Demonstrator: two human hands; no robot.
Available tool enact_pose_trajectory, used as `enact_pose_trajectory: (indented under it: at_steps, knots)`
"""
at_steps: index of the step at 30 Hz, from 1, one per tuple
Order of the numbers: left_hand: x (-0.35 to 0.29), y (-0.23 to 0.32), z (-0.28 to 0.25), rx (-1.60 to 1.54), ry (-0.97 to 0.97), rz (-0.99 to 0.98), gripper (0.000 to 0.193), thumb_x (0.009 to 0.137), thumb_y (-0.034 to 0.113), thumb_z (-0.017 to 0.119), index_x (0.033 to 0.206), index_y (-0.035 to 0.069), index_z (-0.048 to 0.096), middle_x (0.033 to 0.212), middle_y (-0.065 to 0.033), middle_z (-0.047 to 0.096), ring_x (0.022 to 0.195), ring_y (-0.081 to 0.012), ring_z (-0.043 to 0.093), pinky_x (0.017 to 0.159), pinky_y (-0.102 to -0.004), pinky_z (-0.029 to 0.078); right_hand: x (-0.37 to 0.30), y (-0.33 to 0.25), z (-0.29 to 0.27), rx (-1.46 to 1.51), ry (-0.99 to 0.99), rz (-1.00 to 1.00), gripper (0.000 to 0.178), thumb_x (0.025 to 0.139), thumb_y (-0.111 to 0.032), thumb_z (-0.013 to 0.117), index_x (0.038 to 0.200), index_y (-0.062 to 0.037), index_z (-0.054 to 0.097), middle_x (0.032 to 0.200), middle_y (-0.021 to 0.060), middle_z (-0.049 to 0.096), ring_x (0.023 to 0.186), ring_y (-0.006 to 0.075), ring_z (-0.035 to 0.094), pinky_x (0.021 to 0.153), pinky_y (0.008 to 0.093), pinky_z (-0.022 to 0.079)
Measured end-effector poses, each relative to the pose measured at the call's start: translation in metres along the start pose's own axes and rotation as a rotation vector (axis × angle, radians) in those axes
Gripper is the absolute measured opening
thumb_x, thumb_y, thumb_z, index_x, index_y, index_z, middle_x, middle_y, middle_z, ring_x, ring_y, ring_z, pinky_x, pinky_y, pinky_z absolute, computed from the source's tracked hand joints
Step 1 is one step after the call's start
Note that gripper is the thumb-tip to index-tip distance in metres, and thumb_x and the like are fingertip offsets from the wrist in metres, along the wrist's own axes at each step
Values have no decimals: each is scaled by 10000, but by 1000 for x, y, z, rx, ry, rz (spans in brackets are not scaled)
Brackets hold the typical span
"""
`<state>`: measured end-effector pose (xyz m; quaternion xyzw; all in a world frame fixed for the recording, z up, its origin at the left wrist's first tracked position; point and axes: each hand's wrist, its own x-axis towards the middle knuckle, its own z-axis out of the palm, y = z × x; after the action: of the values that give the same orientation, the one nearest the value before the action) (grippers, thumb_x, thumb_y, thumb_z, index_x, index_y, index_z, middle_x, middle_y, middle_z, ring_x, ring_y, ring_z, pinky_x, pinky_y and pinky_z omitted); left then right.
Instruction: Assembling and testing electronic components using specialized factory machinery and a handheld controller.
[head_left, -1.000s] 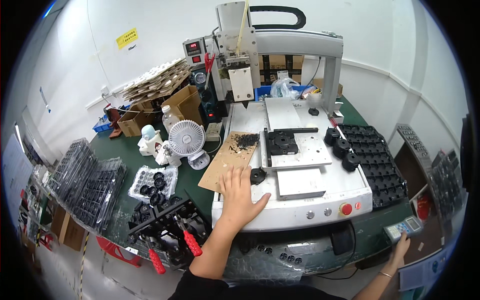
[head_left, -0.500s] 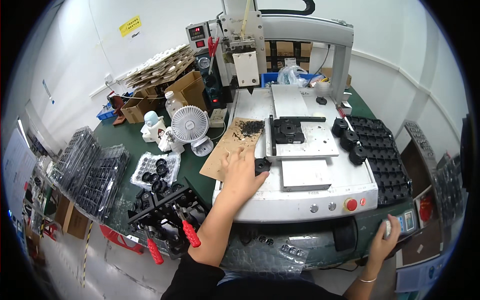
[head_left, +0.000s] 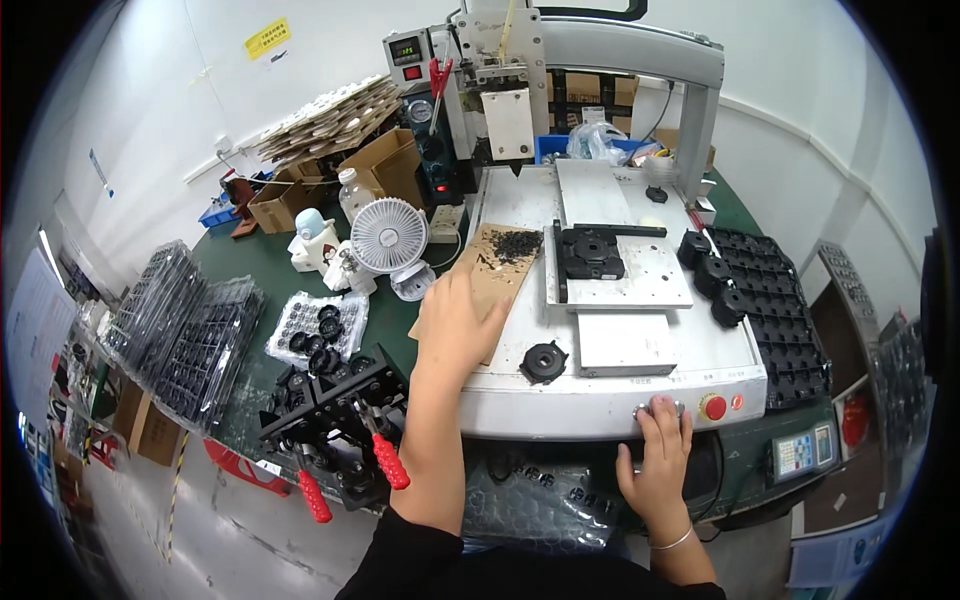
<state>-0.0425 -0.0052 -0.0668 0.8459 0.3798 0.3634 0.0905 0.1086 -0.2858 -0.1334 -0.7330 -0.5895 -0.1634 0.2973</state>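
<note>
My left hand is over the left edge of the machine bed, on or just above a brown cardboard sheet strewn with black scraps. Its fingers and thumb are apart, with nothing held. To its right, a round black plastic part with a central hole lies on the white bed of the benchtop machine. At the front panel, the fingertips of my right hand touch a silver push button; that hand is empty, thumb apart. A similar black part sits in the metal fixture.
A red stop button sits right of my right hand. Several black parts stand beside black trays. Left are a white fan and a black clamp fixture with red handles. A calculator lies at the right.
My left hand has moved left off the round black part, leaving it on the bed. My right hand has moved left from beside the calculator to the button panel.
</note>
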Motion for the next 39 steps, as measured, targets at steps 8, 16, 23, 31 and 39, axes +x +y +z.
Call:
enact_pose_trajectory:
  at_steps: [8,16,23,31,39]
  knots:
    - [0,-2,-1,208,-201,-305,1157,610,520,812,1425,-91,265,1314,-334,478,1239,-434,467,1063,-477,350,-4,1,2,-12,-1,23,584,735,-80,681,1284,-3,496,1416,221,447,1372,392,363,1152,533,175]
    - [8,-11,6,-45,-51,-369,1185,600,491,801,1441,-101,213,1328,-335,461,1249,-459,434,1085,-507,303,-7,5,8,11,12,27,591,733,-93,687,1286,-7,497,1420,217,446,1375,391,358,1156,530,160]
    - [12,-8,3,-119,-73,-345,1160,605,481,810,1429,-102,239,1317,-331,474,1254,-440,444,1081,-464,335,-15,18,-9,201,-16,20,601,744,-93,670,1306,13,483,1422,223,445,1374,394,359,1162,506,166]
    - [19,-4,1,-353,-128,-400,1117,619,406,846,1425,-94,254,1294,-315,497,1195,-363,538,991,-387,445,-15,68,-42,-203,149,380,578,791,-7,554,1359,54,466,1430,245,438,1371,430,353,1142,497,241]
    - [7,-15,-2,-351,52,-504,1107,629,427,850,1413,-98,271,1322,-313,476,1229,-359,517,1039,-428,402,-34,81,-42,-193,129,395,555,789,0,527,1343,24,511,1466,248,387,1382,437,328,1142,499,240]
